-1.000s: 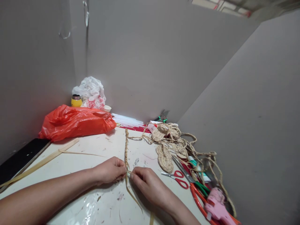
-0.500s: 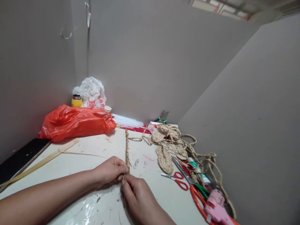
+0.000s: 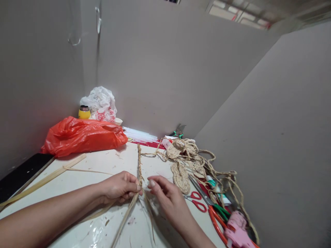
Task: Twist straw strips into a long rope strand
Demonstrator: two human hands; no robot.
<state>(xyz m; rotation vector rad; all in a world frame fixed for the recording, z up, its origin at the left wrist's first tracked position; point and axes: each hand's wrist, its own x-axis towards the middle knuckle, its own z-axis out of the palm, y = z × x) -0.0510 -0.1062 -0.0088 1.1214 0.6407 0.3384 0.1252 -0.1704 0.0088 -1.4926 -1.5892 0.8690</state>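
Note:
A thin straw braid (image 3: 140,165) runs upright along the white tabletop (image 3: 113,160). At its lower end my left hand (image 3: 124,187) pinches it between thumb and fingers. Loose flat strands (image 3: 126,220) fan out below that grip, toward the near edge. My right hand (image 3: 169,198) hovers just right of the braid, thumb and forefinger a little apart, with no strand visible between them. Its remaining fingers are partly hidden behind the palm. Near the right hand lie red-handled scissors (image 3: 198,201) and a coiled straw sole shape (image 3: 180,177).
Tangled straw rope (image 3: 199,155) fills the right side, beside orange-handled shears (image 3: 217,222) and a pink glue gun (image 3: 236,229). An orange plastic bag (image 3: 85,136) sits at left, with long straw strips (image 3: 51,175) below it. White sticks (image 3: 141,134) lie at the back.
My right hand has come away from the braid's lower end, moving right and opening. Loose strands now show below the left hand, which stays on the braid.

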